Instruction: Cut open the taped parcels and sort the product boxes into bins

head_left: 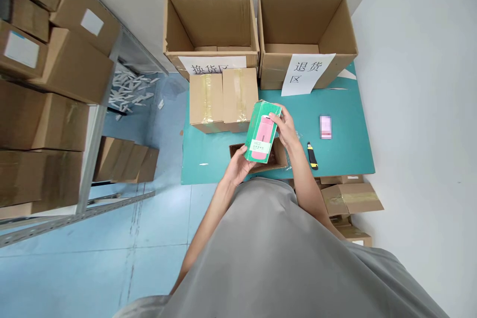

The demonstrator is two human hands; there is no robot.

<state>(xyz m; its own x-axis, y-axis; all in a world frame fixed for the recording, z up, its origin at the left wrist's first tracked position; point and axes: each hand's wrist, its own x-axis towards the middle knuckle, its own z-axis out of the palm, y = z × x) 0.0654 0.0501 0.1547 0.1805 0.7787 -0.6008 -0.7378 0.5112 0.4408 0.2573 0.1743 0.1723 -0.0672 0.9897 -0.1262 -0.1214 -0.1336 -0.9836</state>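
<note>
A green product box with a pink bottle-like picture on its front is held tilted between my two hands. My left hand grips its lower left corner, and my right hand has the upper right edge, thumb on the front. Below it, an open small cardboard box stands at the table's near edge, partly covered by the green box and my hands. Clear plastic wrap shows at its right side. To the right of my right hand lies a black and yellow utility knife.
Two large open cartons with paper signs stand along the back of the green table. Two taped boxes sit before the left one. A phone-like item lies at right. Shelves of cartons rise at left; boxes lie beneath the table.
</note>
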